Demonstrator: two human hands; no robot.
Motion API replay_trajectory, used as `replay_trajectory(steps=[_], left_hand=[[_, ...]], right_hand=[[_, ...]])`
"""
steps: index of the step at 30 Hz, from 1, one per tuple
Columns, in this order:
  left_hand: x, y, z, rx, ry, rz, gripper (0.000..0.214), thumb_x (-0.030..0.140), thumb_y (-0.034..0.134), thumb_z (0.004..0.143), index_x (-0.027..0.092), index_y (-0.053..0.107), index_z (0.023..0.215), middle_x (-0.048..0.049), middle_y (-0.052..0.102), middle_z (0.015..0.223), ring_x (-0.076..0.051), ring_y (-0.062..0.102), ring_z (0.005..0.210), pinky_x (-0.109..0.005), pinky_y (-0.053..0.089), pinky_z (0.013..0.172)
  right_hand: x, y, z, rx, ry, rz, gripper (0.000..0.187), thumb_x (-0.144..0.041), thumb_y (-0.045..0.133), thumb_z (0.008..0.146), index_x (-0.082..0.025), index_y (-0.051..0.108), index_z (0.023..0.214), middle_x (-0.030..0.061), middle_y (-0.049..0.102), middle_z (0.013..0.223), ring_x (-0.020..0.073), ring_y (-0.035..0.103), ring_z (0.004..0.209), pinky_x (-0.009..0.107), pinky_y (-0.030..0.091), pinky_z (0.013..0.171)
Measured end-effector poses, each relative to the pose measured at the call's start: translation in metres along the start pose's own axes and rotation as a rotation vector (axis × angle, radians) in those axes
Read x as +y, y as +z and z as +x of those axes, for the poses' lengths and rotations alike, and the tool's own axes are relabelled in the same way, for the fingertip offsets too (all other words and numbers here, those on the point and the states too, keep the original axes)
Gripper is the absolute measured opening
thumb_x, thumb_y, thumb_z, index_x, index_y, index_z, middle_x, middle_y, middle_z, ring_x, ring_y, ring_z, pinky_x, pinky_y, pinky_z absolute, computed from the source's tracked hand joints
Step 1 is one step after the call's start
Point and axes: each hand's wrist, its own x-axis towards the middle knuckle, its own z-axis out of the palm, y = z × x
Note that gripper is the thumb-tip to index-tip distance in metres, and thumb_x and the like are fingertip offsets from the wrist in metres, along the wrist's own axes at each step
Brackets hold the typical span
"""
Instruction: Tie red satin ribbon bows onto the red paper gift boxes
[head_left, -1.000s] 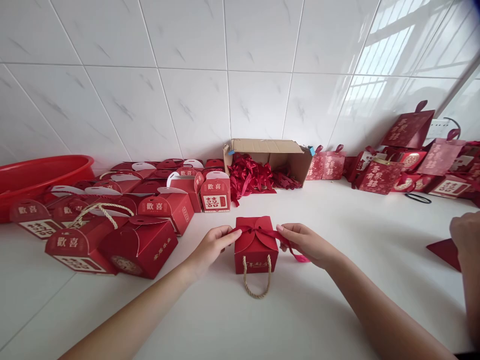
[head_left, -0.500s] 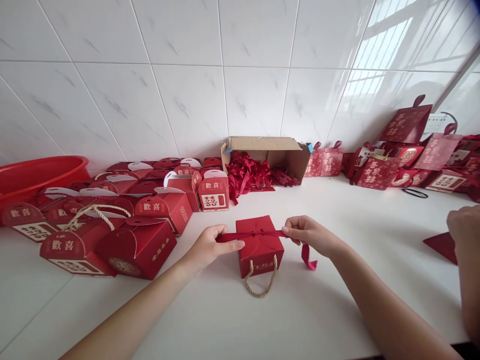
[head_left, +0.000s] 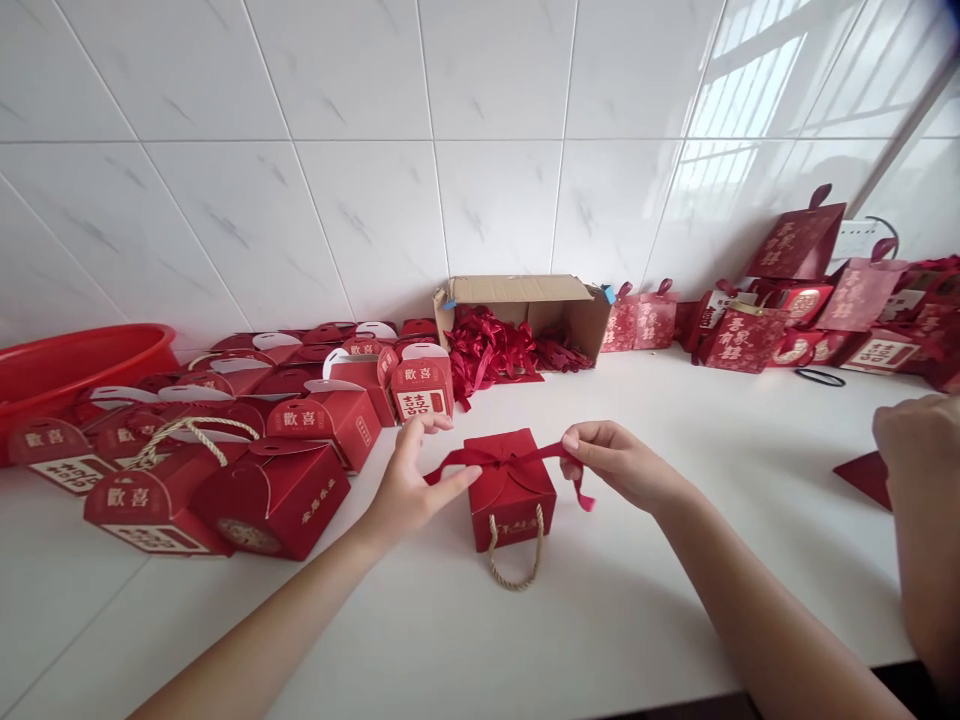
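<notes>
A small red gift box [head_left: 511, 510] stands upright on the white tabletop, its rope handle [head_left: 517, 583] hanging down the front. Across its folded lid runs a dark red ribbon [head_left: 499, 460], crossed at the centre. My right hand [head_left: 626, 462] pinches the ribbon to the right of the box, and a loose tail dangles below the fingers. At the box's left side is my left hand [head_left: 420, 475], thumb and fingers spread apart. The ribbon's left end lies by that palm, and the thumb reaches over the lid's left edge.
Many red gift boxes [head_left: 322, 425] crowd the left, near a red basin [head_left: 90, 365]. A cardboard box [head_left: 517, 288] of ribbons stands against the tiled wall. More gift boxes [head_left: 750, 340] are stacked back right. At the right edge another person's hand [head_left: 919, 445] is near a dark red piece [head_left: 862, 478].
My left hand has opened its fingers and let go of the ribbon's left end, which now lies slacker. My right hand still pinches the right side. The view has shifted slightly.
</notes>
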Motion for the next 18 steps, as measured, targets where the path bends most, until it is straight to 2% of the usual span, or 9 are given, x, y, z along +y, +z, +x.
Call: replay_trajectory(steps=[3, 7, 10, 14, 18], left_hand=[[0.024, 0.011, 0.003, -0.006, 0.169, 0.129, 0.038, 0.034, 0.068, 0.074, 0.025, 0.045, 0.103, -0.0059, 0.053, 0.115, -0.025, 0.047, 0.116, -0.039, 0.030, 0.104], [0.049, 0.035, 0.014, 0.011, 0.310, 0.288, 0.037, 0.029, 0.068, 0.073, 0.025, 0.045, 0.101, -0.0068, 0.056, 0.112, -0.026, 0.049, 0.113, -0.041, 0.032, 0.100], [0.052, 0.047, 0.024, 0.096, 0.317, 0.328, 0.033, 0.027, 0.066, 0.074, 0.024, 0.046, 0.100, -0.0054, 0.058, 0.106, -0.025, 0.053, 0.105, -0.040, 0.033, 0.095], [0.050, 0.044, 0.031, 0.228, 0.271, 0.355, 0.039, 0.018, 0.066, 0.068, 0.023, 0.046, 0.100, -0.0043, 0.060, 0.105, -0.025, 0.054, 0.099, -0.039, 0.033, 0.091], [0.052, 0.037, 0.030, 0.284, 0.273, 0.373, 0.040, 0.021, 0.067, 0.066, 0.023, 0.045, 0.100, -0.0045, 0.060, 0.108, -0.025, 0.054, 0.099, -0.038, 0.034, 0.089]], right_hand=[[-0.007, 0.010, 0.000, -0.001, -0.103, 0.155, 0.028, -0.043, 0.062, 0.084, -0.017, 0.063, 0.072, 0.0012, 0.058, 0.071, 0.0132, 0.052, 0.066, 0.028, 0.044, 0.063], [-0.013, 0.020, 0.000, 0.060, -0.167, 0.153, 0.024, -0.041, 0.061, 0.085, -0.018, 0.067, 0.080, 0.0014, 0.060, 0.075, 0.0138, 0.055, 0.074, 0.030, 0.047, 0.076], [-0.015, 0.022, -0.003, 0.098, -0.175, 0.117, 0.026, -0.043, 0.063, 0.083, -0.018, 0.068, 0.078, 0.0019, 0.062, 0.076, 0.0147, 0.056, 0.076, 0.032, 0.048, 0.080], [-0.014, 0.021, -0.006, 0.124, -0.126, 0.058, 0.028, -0.046, 0.065, 0.081, -0.018, 0.069, 0.083, 0.0021, 0.064, 0.076, 0.0152, 0.058, 0.074, 0.033, 0.049, 0.077], [-0.010, 0.026, -0.002, 0.253, -0.104, -0.230, 0.033, -0.046, 0.061, 0.083, -0.020, 0.068, 0.103, 0.0007, 0.062, 0.072, 0.0151, 0.056, 0.070, 0.033, 0.048, 0.076]])
